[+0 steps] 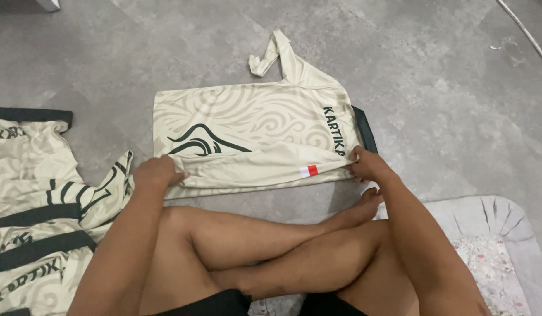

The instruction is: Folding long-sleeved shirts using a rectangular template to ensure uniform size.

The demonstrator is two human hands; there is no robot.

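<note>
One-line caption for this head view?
Seated cross-legged, left hand and right hand fold a cream jersey on the grey floor.

A cream shirt with pale swirls and black trim is spread flat on the floor, its near edge folded over, one sleeve sticking out behind.

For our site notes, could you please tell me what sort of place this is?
Probably a room at home: the person sits cross-legged on a bare grey concrete floor, folding a cream patterned jersey, with more jerseys alongside and a floral mat.
</note>
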